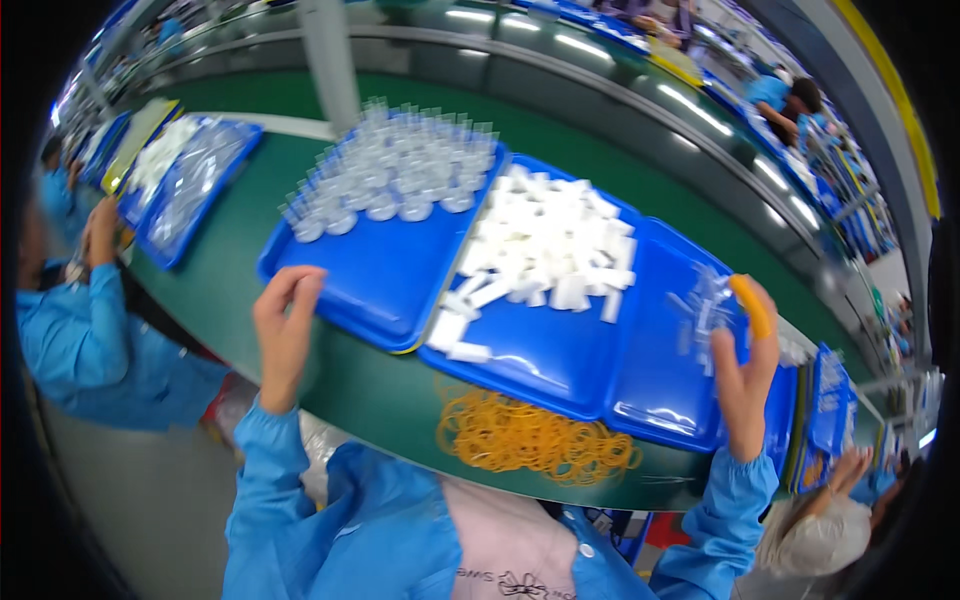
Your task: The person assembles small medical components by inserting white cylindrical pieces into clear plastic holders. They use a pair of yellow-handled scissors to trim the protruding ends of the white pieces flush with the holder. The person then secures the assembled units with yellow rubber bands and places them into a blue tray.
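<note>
My left hand point(286, 325) is at the near left corner of a blue tray point(370, 285), thumb and fingertips drawn together. Whatever may be between those fingertips I cannot make out. Many clear plastic cup-like pieces with thin stems point(400, 165) fill the far part of that tray. My right hand point(748, 375) hovers over the right-hand blue tray point(655, 385), thumb and forefinger apart, a yellow-orange finger cover point(752, 306) on one finger. Beside it lie small clear plastic pieces point(705, 300), blurred and partly hidden by the hand.
Between them, a blue tray point(540, 365) holds a heap of white short cylinders point(550, 235). Orange rubber bands point(530, 435) lie loose on the green table point(365, 385) near me. Co-workers sit left point(75, 330) and right point(825, 530). A grey post point(328, 70) rises behind.
</note>
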Available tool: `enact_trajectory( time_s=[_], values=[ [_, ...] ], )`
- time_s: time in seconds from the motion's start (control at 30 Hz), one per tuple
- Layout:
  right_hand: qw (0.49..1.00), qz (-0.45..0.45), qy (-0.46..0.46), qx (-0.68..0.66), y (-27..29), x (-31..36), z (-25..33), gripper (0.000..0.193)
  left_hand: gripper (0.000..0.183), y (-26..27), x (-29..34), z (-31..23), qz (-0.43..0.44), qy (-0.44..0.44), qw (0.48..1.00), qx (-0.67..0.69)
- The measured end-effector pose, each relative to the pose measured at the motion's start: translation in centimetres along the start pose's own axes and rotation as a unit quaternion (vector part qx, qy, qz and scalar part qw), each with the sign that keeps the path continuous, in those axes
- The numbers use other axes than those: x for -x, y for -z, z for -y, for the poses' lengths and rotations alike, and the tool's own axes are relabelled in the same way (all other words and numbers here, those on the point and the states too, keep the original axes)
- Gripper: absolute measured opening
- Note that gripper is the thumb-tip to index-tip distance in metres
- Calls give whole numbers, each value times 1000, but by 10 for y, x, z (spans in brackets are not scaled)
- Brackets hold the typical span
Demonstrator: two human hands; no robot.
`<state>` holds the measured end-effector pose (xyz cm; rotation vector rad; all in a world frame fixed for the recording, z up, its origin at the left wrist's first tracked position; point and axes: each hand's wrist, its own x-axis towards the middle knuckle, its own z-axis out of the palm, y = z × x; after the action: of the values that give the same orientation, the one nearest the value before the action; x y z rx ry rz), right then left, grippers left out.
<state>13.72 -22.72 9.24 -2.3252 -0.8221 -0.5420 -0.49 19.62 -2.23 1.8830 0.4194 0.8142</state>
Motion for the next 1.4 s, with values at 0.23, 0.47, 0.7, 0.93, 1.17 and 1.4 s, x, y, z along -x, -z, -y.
enact_trajectory(
  time_s=[0.23,0.47,0.7,0.93,1.17,1.4],
  values=[
    [937,245,239,-63,-135,-6,100,35,12,5,-39,12,21,-176,940,-293],
    [912,296,271,-83,-182,-7,81,34,32,10,-69,33,22,-158,920,-357],
    [933,295,187,-92,-132,0,44,33,23,16,-77,32,-1,-176,903,-393],
    [975,198,78,-61,-115,0,34,21,20,5,-38,-10,-18,-6,994,109],
    [968,178,145,101,-166,-8,51,17,25,-17,10,-42,101,80,961,247],
    [963,184,145,134,-140,-2,51,12,19,-48,31,-45,92,113,953,266]
  ],
)
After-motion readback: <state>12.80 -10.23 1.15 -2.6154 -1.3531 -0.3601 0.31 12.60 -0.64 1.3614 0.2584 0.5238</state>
